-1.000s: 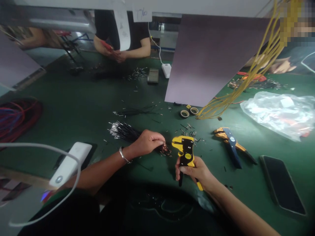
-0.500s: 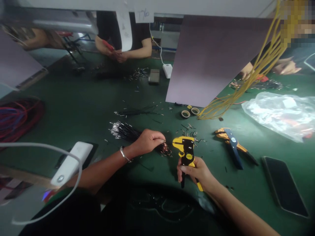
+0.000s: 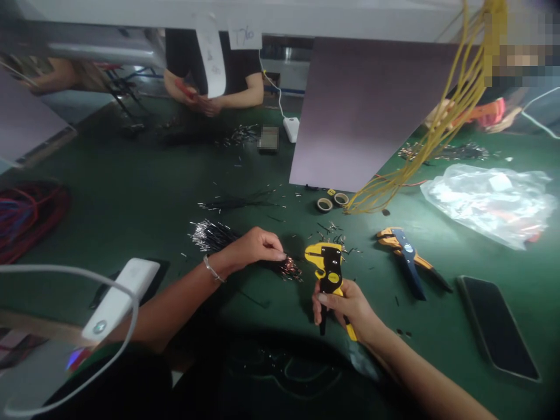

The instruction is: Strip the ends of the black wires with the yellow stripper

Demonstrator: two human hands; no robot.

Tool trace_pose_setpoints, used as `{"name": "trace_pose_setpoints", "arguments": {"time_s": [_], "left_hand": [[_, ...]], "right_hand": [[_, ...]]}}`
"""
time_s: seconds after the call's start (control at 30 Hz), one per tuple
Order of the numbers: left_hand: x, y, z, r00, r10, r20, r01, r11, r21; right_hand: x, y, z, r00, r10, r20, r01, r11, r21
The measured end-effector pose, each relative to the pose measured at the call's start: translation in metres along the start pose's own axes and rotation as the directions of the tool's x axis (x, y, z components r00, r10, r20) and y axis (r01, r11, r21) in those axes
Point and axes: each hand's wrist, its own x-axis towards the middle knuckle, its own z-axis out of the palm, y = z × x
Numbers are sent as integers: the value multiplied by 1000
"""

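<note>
My left hand (image 3: 260, 246) is pinched over a bundle of thin black wires (image 3: 219, 236). The bundle's left ends look silvery, while bare copper shows at its right ends. Between thumb and forefinger a thin dark wire seems to be held, its end toward the tool, though it is hard to make out. My right hand (image 3: 345, 302) grips a yellow-and-black wire stripper (image 3: 331, 269) upright by its handles, its jaws a short way right of my left fingertips. Snipped insulation bits (image 3: 335, 233) lie just behind the stripper.
Right of me lie a blue-and-orange wire stripper (image 3: 406, 251), a phone (image 3: 499, 326) and a clear plastic bag (image 3: 485, 198). Tape rolls (image 3: 324, 205) sit below a hanging grey panel (image 3: 363, 111). Yellow wires (image 3: 433, 140) hang down. A white device (image 3: 120, 297) stands left. Co-workers sit opposite.
The whole view has shifted slightly left. My hands and the stripper keep nearly the same pose. At the far right, a co-worker's hands now hold up a red-orange tool.
</note>
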Motion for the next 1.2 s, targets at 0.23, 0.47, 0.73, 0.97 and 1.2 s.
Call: {"name": "trace_pose_setpoints", "arguments": {"time_s": [0.23,0.47,0.73,0.97,1.2], "left_hand": [[-4,4,5,994,76,74,-19,814,-581],[-5,7,27,996,63,57,7,608,-794],[4,4,26,987,-146,-66,64,733,-677],[1,7,33,978,-180,-110,60,737,-674],[-4,11,40,970,-187,-157,37,748,-663]], "right_hand": [[1,5,4,1000,1,23,-2,1000,25],[0,3,13,997,-18,71,12,995,94],[-2,-7,19,989,-20,149,8,997,81],[-2,0,18,997,-6,78,0,997,74],[-3,2,17,997,12,81,-16,999,50]]}}
